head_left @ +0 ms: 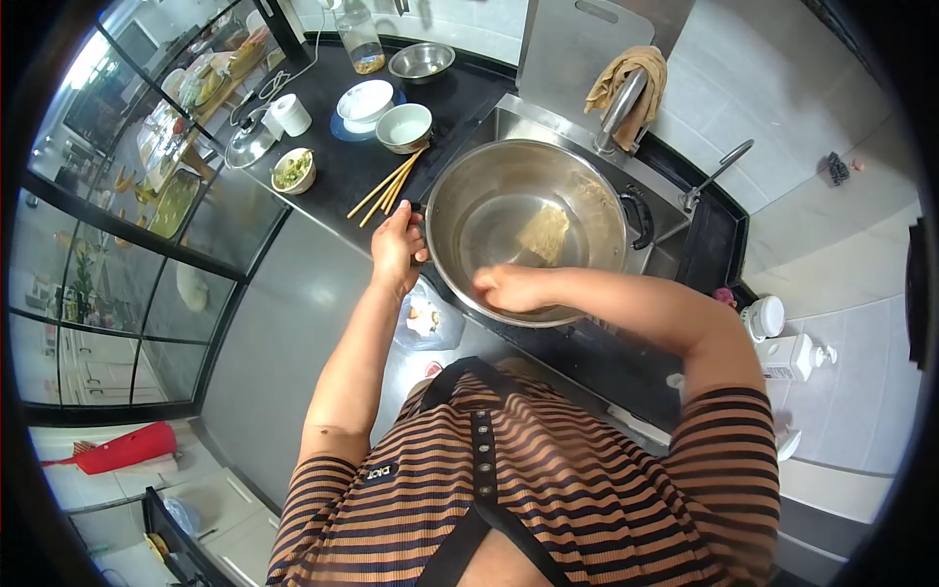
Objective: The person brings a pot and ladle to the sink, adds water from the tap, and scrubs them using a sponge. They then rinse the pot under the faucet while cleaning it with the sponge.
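Note:
A large stainless steel pot [469, 210] with black side handles sits over the sink, tilted so that I look down into it. My left hand [394, 245] is closed around the handle on its left side. Inside the pot, near the front wall, my right hand [511, 288] has its fingers curled in; what they hold, if anything, is hidden. A pale yellow, rough-textured pad [545, 235] lies on the pot's inner surface, apart from that hand. The other black handle [638, 219] points right, toward the tap.
Several wooden chopsticks [391, 188], a pale bowl [404, 128], a white bowl [365, 103] and a bowl of green food [292, 172] stand left. A cloth [653, 73] drapes the tap [620, 112]. Below hangs a plastic bag [428, 318]. Bottles [792, 357] stand right.

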### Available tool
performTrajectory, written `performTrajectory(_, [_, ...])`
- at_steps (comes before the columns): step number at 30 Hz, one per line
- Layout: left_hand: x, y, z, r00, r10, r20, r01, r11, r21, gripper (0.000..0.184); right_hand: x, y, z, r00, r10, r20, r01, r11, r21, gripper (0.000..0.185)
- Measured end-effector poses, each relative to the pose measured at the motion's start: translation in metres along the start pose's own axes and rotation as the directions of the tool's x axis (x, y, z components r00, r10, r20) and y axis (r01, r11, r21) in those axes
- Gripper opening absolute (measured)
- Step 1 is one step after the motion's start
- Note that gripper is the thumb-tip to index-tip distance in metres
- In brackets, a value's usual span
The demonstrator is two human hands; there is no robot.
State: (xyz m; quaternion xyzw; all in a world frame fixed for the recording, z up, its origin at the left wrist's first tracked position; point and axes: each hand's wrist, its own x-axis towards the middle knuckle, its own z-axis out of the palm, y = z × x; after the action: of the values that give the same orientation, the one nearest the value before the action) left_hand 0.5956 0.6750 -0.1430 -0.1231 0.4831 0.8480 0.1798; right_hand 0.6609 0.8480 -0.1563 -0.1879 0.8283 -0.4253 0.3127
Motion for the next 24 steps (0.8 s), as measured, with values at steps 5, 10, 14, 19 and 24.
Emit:
performTrajectory(5, [0.0,0.003,0.0,1.0,-0.015,-0.011,0.015,1.0,0.006,0.027,0.007,-0.007,0.013,0.977,-0.071,-0.203,0.091,0.992,0.089,0.023])
performTrajectory(10, [0.002,0.001,-0.002,1.0,-0.013,0.016,0.013,1.0,-0.008,0.026,-0.044,-0.012,-0.012,0.988,0.094,0.121,-0.109,0.986,0.124,0.022])
performTrajectory(14, [0.001,0.0,-0.001,1.0,-0.005,-0.014,0.005,1.0,0.014,0.027,-0.013,-0.025,-0.001,0.99,-0.003,-0.14,0.045,0.954,0.297,0.02])
performTrajectory(19, [-0.001,0.001,0.001,1.0,-0.004,-0.007,0.004,1.0,-0.004,0.027,-0.029,-0.019,0.003,0.986,-0.048,-0.159,0.087,0.965,0.249,0.022])
performTrajectory(24, [0.002,0.0,-0.003,1.0,-0.004,0.009,0.004,1.0,0.008,0.026,-0.016,-0.016,0.002,0.992,0.025,-0.125,0.036,0.887,0.46,0.023])
